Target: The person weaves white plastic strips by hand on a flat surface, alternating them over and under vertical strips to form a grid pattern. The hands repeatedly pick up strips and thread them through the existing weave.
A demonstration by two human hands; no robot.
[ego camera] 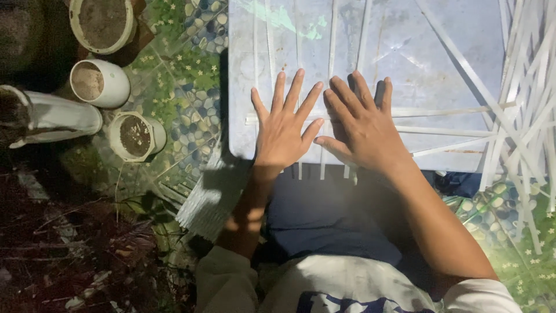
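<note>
My left hand [284,127] lies flat, fingers spread, on a pale blue-white board [405,52] that rests across my lap. My right hand [362,127] lies flat beside it, thumb almost touching the left hand. Both palms press down on thin white strips [446,110] laid crosswise on the board; some run lengthwise under the hands and stick out past the near edge [322,171]. Neither hand grips anything.
A loose heap of white strips [530,104] hangs over the board's right side. A bundle of white strips [208,197] lies by my left knee. Several white pots of soil [99,83] stand at left on a pebble-and-flower patterned floor covering [179,69].
</note>
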